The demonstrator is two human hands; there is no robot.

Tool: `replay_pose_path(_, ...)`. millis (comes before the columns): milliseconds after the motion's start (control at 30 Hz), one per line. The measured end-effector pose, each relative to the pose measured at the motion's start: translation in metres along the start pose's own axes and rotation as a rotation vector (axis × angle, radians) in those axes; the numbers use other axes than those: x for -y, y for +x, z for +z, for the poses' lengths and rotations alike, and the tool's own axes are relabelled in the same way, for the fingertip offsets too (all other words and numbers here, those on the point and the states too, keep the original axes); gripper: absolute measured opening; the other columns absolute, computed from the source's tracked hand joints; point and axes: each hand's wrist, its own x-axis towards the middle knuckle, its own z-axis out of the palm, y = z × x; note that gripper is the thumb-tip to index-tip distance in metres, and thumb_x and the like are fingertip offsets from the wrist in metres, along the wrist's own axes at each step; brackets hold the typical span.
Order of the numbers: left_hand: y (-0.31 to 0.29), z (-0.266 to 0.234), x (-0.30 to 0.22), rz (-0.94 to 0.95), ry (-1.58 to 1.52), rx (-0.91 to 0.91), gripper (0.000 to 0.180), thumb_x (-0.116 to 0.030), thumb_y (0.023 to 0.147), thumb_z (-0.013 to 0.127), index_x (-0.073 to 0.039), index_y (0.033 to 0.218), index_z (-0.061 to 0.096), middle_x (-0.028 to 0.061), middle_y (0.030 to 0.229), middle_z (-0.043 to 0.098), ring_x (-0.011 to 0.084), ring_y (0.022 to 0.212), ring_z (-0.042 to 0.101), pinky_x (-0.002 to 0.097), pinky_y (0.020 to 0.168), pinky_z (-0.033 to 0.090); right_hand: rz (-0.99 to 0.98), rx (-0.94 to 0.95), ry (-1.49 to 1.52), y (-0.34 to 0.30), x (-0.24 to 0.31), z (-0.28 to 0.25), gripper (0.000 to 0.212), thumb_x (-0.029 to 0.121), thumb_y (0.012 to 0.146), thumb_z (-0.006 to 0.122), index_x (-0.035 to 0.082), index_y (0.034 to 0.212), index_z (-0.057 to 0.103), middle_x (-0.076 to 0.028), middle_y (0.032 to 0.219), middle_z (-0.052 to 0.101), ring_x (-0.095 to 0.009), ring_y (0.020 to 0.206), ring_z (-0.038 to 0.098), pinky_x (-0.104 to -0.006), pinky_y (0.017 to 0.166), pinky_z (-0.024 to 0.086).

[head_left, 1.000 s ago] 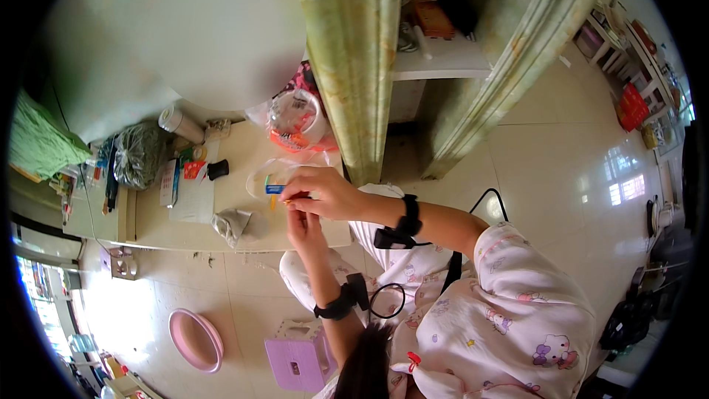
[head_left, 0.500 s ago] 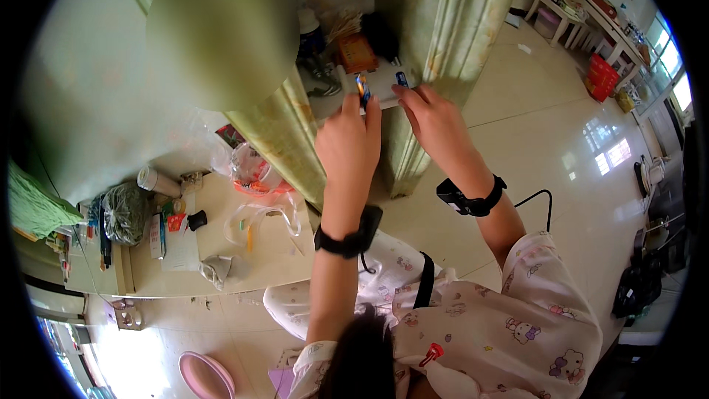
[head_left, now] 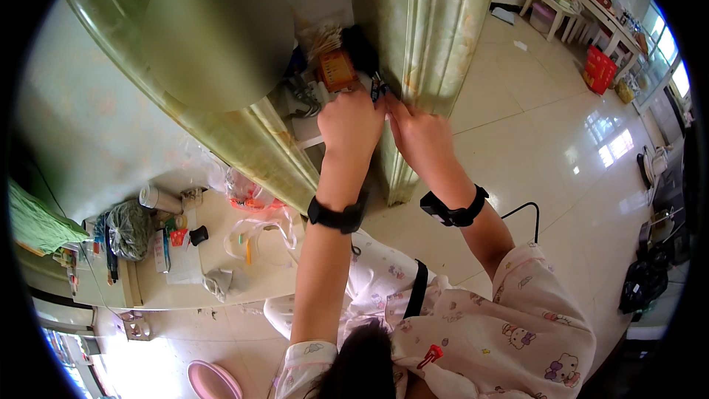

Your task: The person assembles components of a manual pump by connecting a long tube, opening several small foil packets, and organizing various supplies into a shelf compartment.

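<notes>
My left hand (head_left: pixel 351 122) and my right hand (head_left: pixel 421 137) meet, fingertips close together, at the front of a small shelf between curtains. A small dark-blue piece (head_left: pixel 375 91) stands up from the closed fingers of my left hand. The fingers of my right hand are closed around another small blue piece (head_left: pixel 385 89), mostly hidden. Both pieces are too small to name, and whether they touch I cannot tell. Just beyond my hands, an orange box (head_left: pixel 337 69) sits on the shelf beside a bundle of thin pale sticks (head_left: pixel 323 38) and a black item (head_left: pixel 360 50).
Green patterned curtains (head_left: pixel 450 37) hang on both sides of the shelf. To the left, a desk (head_left: pixel 258 273) carries a dark plastic bag (head_left: pixel 131 229), a white roll (head_left: pixel 159 199) and pale straps. A pink basin (head_left: pixel 213 380) stands on the floor, with a red bag (head_left: pixel 599 70) far right.
My hands have come together; my right hand moved left toward my left hand. The blue pieces are now close together and more hidden. The view has shifted slightly.
</notes>
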Motion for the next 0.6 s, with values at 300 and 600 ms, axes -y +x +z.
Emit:
replay_pose_path(300, -0.011, -0.002, -0.001, -0.032, -0.052, 0.015, 0.020, -0.027, 0.079, 0.057, -0.008, 0.084, 0.060, 0.0151, 0.067, 0.063, 0.0350, 0.063, 0.063, 0.0424, 0.057, 0.051, 0.045, 0.036, 0.124, -0.019, -0.001, 0.005, 0.052, 0.011, 0.079, 0.055, 0.011, 0.130, 0.042, -0.008, 0.061, 0.059, -0.027, 0.050, 0.058, -0.0375, 0.046, 0.048)
replay_pose_path(600, -0.007, 0.004, -0.007, -0.065, -0.109, 0.043, 0.026, -0.030, 0.077, 0.060, -0.012, 0.095, 0.061, 0.0157, 0.072, 0.063, 0.0360, 0.067, 0.062, 0.0439, 0.059, 0.050, 0.003, -0.010, 0.120, -0.018, -0.002, 0.011, 0.066, 0.011, 0.074, 0.055, 0.011, 0.136, 0.032, -0.010, 0.055, 0.057, -0.030, 0.046, 0.056, -0.0415, 0.045, 0.047)
